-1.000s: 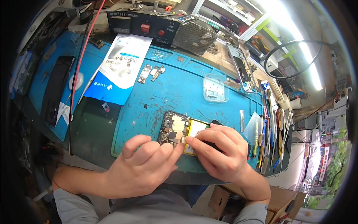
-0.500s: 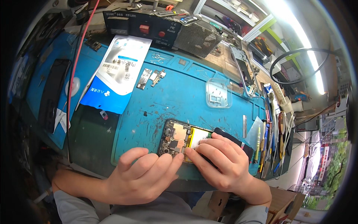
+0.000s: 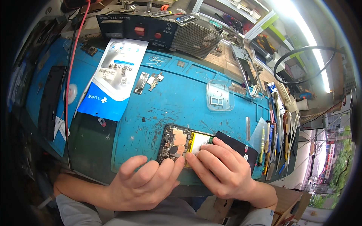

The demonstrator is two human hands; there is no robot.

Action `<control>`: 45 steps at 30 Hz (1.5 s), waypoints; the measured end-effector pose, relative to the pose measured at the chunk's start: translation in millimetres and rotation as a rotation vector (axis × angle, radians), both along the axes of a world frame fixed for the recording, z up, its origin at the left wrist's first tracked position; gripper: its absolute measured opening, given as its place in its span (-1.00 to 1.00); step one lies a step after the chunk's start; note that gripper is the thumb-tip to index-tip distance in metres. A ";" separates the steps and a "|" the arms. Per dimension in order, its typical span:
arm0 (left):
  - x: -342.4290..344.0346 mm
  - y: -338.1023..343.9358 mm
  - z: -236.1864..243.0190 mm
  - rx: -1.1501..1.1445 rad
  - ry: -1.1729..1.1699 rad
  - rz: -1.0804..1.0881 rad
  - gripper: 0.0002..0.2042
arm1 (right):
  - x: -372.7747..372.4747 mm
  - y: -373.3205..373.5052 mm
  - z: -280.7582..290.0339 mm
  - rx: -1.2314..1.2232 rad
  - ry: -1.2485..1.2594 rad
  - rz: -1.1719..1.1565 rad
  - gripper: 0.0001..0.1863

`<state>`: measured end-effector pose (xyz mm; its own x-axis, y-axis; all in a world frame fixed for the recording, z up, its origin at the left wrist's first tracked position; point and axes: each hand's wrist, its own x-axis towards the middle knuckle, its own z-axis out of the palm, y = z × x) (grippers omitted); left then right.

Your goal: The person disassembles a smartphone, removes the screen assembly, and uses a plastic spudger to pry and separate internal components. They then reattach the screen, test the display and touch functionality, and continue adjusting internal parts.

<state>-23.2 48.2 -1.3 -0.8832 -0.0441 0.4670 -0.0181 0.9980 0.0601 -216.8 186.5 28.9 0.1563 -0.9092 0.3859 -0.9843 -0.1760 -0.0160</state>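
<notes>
An opened smartphone [image 3: 174,141] lies on the blue mat in front of me. Its circuit board with copper-coloured shielding is at the left, and a white battery [image 3: 198,143] with yellow edging sits at the right. My left hand [image 3: 149,182] has its fingers curled, with the foremost fingertip against the phone's near edge beside the board. Over the battery, my right hand [image 3: 224,169] has bent fingers pressed together, gripping the phone; one fingertip meets the seam between board and battery. What lies beneath these fingertips is hidden. A flat black panel [image 3: 239,147] rests under and beside the right hand.
A clear tray [image 3: 220,104] of small parts sits farther back on the mat [image 3: 181,98]. Loose circuit boards [image 3: 142,83] lie beside a blue-and-silver packet [image 3: 113,79]. Pens and tools [image 3: 269,147] line the right edge. A black box-shaped device [image 3: 135,32] stands behind.
The view has shifted slightly, so the background things sit a little farther left. More of the black panel shows beside my right hand. Both hands stay at the phone.
</notes>
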 end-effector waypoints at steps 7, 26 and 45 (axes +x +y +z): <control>-0.3 -0.3 0.3 -0.005 -0.015 -0.009 -0.63 | 0.7 0.3 0.1 0.007 0.002 -0.006 -0.68; -0.5 -1.1 -0.3 0.021 -0.001 -0.025 -0.67 | -1.2 1.6 -0.4 0.012 -0.008 0.003 -0.73; -1.1 -0.8 2.3 0.023 -0.033 -0.023 -0.65 | -0.3 1.4 -0.1 0.015 0.007 -0.004 -0.71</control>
<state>-24.4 47.4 1.0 -0.8990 -0.0336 0.4367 0.0028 0.9966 0.0824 -217.1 187.9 28.8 0.1552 -0.9157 0.3708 -0.9850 -0.1719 -0.0122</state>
